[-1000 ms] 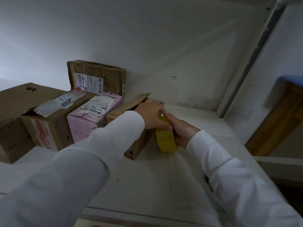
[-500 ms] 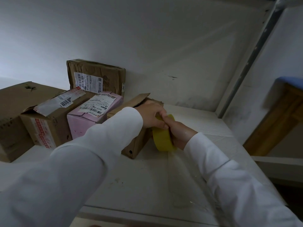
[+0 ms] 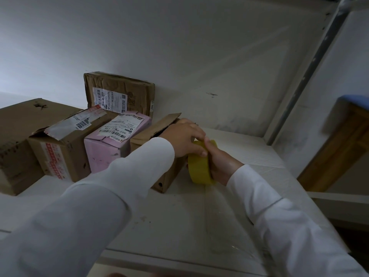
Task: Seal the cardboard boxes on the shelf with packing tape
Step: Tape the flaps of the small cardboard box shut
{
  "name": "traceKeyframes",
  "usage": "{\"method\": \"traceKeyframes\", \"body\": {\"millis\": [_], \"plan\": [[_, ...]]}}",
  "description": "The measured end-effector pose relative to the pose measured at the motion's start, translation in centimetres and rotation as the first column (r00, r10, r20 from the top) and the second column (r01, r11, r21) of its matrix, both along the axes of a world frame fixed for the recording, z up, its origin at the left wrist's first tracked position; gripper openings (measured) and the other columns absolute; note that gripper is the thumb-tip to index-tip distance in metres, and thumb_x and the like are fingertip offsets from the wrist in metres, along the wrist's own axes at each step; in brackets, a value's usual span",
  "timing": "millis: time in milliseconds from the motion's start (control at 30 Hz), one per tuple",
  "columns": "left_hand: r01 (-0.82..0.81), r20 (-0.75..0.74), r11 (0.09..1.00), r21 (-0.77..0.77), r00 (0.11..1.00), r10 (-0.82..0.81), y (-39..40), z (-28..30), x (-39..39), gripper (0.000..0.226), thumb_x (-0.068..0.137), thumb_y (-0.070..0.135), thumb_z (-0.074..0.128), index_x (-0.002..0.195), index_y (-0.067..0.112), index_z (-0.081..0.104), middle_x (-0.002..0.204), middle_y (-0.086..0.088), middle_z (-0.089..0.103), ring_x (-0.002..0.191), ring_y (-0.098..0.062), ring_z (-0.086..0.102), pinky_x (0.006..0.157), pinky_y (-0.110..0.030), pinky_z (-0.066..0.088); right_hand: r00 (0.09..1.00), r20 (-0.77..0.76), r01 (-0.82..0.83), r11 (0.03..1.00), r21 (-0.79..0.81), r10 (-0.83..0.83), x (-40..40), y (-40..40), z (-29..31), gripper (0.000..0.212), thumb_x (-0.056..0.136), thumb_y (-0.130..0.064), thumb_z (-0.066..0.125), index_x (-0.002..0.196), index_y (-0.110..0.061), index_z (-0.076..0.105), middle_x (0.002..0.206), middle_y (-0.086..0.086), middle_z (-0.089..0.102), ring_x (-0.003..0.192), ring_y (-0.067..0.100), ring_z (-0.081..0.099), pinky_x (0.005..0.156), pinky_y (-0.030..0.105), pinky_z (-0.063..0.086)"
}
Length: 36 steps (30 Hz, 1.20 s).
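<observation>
From the head camera, the right hand [image 3: 219, 166] grips the yellow tape roll [image 3: 199, 166] upright against the side of the small open box [image 3: 157, 134] on the shelf [image 3: 199, 216]. The left hand [image 3: 183, 138] rests curled on the box top, its fingertips at the roll, apparently picking at the tape's end. The next move probably calls for pulling tape across the raised flap [image 3: 159, 124].
</observation>
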<state>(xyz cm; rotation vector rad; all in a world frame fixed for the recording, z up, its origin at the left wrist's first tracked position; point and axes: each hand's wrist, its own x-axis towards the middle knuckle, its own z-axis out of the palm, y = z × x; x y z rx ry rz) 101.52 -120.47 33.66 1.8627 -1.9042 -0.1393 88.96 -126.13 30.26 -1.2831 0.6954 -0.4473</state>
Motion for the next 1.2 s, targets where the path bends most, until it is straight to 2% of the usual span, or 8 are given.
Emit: {"method": "traceKeyframes", "body": {"millis": [267, 500, 600, 767, 967, 1067, 1133, 1200], "plan": [[0.03, -0.068, 0.984, -0.174, 0.997, -0.042, 0.1, -0.1, 0.2, 0.016, 0.088, 0.017, 0.062, 0.095, 0.014, 0.076, 0.108, 0.001, 0.069, 0.1, -0.007, 0.052, 0.089, -0.015, 0.038, 0.997, -0.055, -0.054, 0.999, 0.004, 0.055, -0.7, 0.0, 0.0, 0.055, 0.099, -0.048, 0.022, 0.14, -0.015, 0.039, 0.137, 0.017, 0.049, 0.125, 0.033, 0.048, 0.108, 0.047, 0.036], [-0.036, 0.478, 0.983, -0.18, 0.87, 0.12, 0.7, 0.5, -1.1, 0.018, 0.092, 0.036, 0.044, 0.09, 0.026, 0.059, 0.098, 0.011, 0.054, 0.114, -0.011, 0.041, 0.109, -0.034, 0.024, 0.989, -0.133, -0.072, 0.997, -0.012, 0.07, -0.7, 0.3, -0.1, 0.054, 0.099, -0.046, 0.026, 0.138, -0.012, 0.042, 0.134, 0.015, 0.052, 0.124, 0.03, 0.05, 0.109, 0.045, 0.035], [0.067, 0.525, 0.982, -0.176, 0.85, 0.036, 1.0, 1.2, -1.0, 0.012, 0.09, 0.028, 0.047, 0.082, 0.022, 0.054, 0.087, 0.007, 0.05, 0.098, -0.014, 0.045, 0.089, -0.027, 0.03, 0.987, -0.144, -0.075, 0.997, -0.032, 0.07, -0.7, 0.5, -0.1, 0.052, 0.099, -0.046, 0.029, 0.135, -0.012, 0.043, 0.135, 0.015, 0.051, 0.125, 0.029, 0.049, 0.11, 0.045, 0.034], [0.231, 0.342, 0.919, -0.321, 0.933, -0.115, 1.2, 0.2, -1.1, 0.009, 0.067, 0.011, 0.056, 0.059, 0.013, 0.051, 0.061, -0.002, 0.051, 0.064, -0.017, 0.045, 0.057, -0.028, 0.034, 0.979, -0.194, -0.076, 0.995, -0.072, 0.061, -1.3, 0.4, 0.0, 0.055, 0.098, -0.047, 0.029, 0.134, -0.01, 0.046, 0.131, 0.016, 0.054, 0.123, 0.03, 0.051, 0.109, 0.044, 0.035], [0.052, 0.04, 0.98, -0.191, 0.998, -0.045, 1.0, 0.2, -2.0, 0.015, 0.086, 0.01, 0.055, 0.075, 0.014, 0.045, 0.068, 0.006, 0.043, 0.069, -0.018, 0.045, 0.066, -0.028, 0.037, 0.985, -0.171, -0.034, 0.984, -0.174, 0.004, -1.9, 0.9, 0.9, 0.062, 0.092, -0.061, 0.025, 0.116, -0.015, 0.06, 0.107, 0.013, 0.066, 0.097, 0.025, 0.064, 0.09, 0.038, 0.051], [-0.073, 0.003, 0.982, -0.176, 0.997, 0.075, 1.3, 0.8, -2.0, 0.012, 0.089, 0.012, 0.051, 0.081, 0.016, 0.043, 0.07, 0.007, 0.043, 0.071, -0.018, 0.047, 0.066, -0.028, 0.038, 0.978, -0.207, -0.083, 0.935, -0.343, 0.011, -2.2, 2.1, 2.3, 0.092, 0.062, -0.09, 0.039, 0.11, -0.016, 0.064, 0.1, 0.01, 0.07, 0.093, 0.026, 0.067, 0.088, 0.042, 0.054], [-0.181, 0.118, 0.973, -0.146, 0.973, 0.198, 1.5, 1.5, -2.0, 0.004, 0.092, 0.013, 0.047, 0.09, 0.013, 0.044, 0.073, 0.004, 0.044, 0.075, -0.019, 0.048, 0.068, -0.028, 0.038, 0.965, -0.262, -0.118, 0.894, -0.432, 0.001, -2.2, 2.5, 2.7, 0.1, 0.064, -0.086, 0.047, 0.131, -0.012, 0.05, 0.12, 0.012, 0.064, 0.107, 0.029, 0.062, 0.095, 0.046, 0.049], [-0.208, 0.227, 0.969, -0.135, 0.945, 0.234, 1.6, 1.9, -2.5, 0.009, 0.094, 0.015, 0.046, 0.099, 0.008, 0.047, 0.081, -0.003, 0.05, 0.078, -0.023, 0.052, 0.069, -0.031, 0.038, 0.953, -0.295, -0.082, 0.884, -0.461, -0.066, -2.4, 2.4, 2.4, 0.099, 0.078, -0.064, 0.057, 0.151, -0.021, 0.006, 0.142, 0.013, 0.045, 0.124, 0.031, 0.049, 0.104, 0.047, 0.041]]}}
